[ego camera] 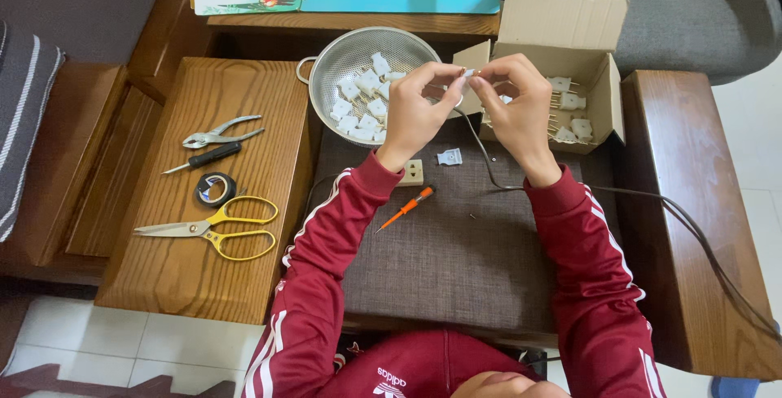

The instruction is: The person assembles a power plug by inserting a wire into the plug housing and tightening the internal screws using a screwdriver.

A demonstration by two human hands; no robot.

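My left hand and my right hand meet above a dark grey mat, fingertips pinched together on a small white plug part at the end of a dark cable. The cable runs down from my hands and off to the right over the wooden armrest. Below my hands lie a loose white plug piece, a small beige socket piece and an orange-handled screwdriver.
A metal colander holds several white plug parts; an open cardboard box holds more. On the wooden surface at left lie pliers, a black screwdriver, black tape roll and yellow scissors.
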